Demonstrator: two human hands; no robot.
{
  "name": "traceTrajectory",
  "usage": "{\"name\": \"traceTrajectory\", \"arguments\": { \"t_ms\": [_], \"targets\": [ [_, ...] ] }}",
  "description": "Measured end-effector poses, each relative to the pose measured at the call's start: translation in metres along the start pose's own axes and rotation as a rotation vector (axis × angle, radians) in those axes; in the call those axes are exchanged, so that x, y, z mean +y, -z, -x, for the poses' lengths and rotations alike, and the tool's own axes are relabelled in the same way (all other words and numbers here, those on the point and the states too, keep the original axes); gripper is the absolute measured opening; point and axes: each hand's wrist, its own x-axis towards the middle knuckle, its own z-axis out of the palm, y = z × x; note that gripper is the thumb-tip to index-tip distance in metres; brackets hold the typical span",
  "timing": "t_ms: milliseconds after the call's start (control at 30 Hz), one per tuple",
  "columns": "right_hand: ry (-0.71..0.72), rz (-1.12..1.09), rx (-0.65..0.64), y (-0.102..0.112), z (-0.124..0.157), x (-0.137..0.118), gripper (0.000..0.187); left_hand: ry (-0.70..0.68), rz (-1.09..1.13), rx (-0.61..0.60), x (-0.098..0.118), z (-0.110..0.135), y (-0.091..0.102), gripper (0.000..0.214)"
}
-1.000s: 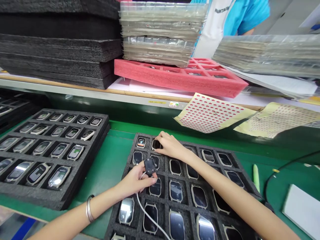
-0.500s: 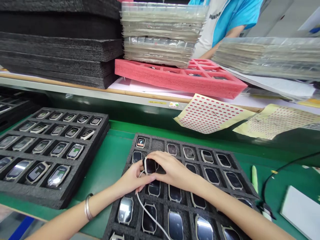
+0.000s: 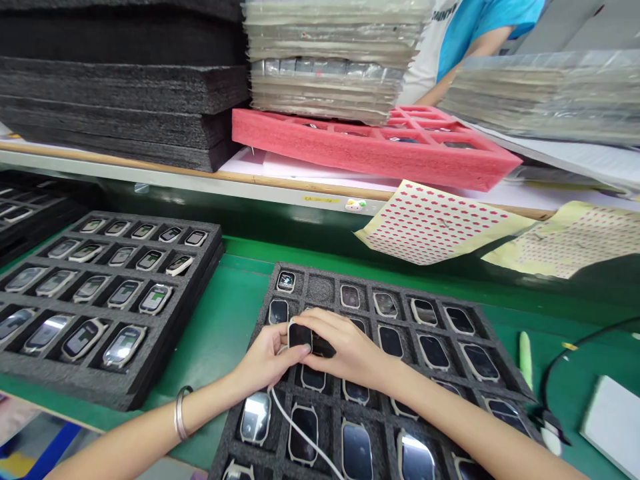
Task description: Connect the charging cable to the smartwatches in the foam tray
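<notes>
Right hand (image 3: 347,350) met left hand (image 3: 265,360), black charger (image 3: 300,337) between

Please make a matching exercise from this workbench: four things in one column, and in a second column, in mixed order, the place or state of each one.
Things:
1. Left hand
2. Pink foam tray
3. White cable
4. Sheet of red dots

Places or states:
A. Lies across the black foam tray
B. Hangs over the shelf edge
C. Pinches a small dark device
D. Sits under a stack of clear plastic trays

Right pairs: 1-C, 2-D, 3-A, 4-B
</notes>
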Motion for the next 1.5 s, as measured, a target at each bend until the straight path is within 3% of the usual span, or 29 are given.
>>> {"name": "traceTrajectory", "arguments": {
  "t_ms": [167, 733, 833, 1000, 1133, 1333, 1500],
  "targets": [
    [-0.017, -0.002, 0.018, -0.006, 0.002, -0.001, 0.043, -0.069, 0.029, -0.017, -0.004, 0.000, 0.002, 0.019],
    [-0.014, -0.013, 0.048, -0.006, 0.004, -0.002, 0.042, -0.031, -0.040, 0.006, 0.000, 0.002, 0.001, 0.024],
    [-0.051, -0.191, 0.060, -0.005, 0.003, -0.003, 0.046, 0.045, 0.015, -0.034, 0.000, 0.002, 0.005, 0.027],
    [-0.153, -0.777, 0.105, -0.013, -0.001, -0.002, 0.029, 0.105, 0.199, -0.156, 0.000, 0.002, 0.013, 0.025],
    [-0.179, -1.205, 0.098, -0.025, -0.001, -0.001, 0.027, 0.133, 0.236, -0.231, -0.003, 0.004, 0.016, 0.025],
    [-0.145, -1.050, 0.095, -0.016, 0.000, -0.005, 0.024, 0.121, 0.191, -0.322, -0.006, 0.007, 0.018, 0.030],
    [-0.085, -0.977, 0.000, -0.007, 0.000, 0.001, 0.037, 0.064, 0.084, -0.234, -0.002, 0.007, 0.013, 0.032]
  ]
}}
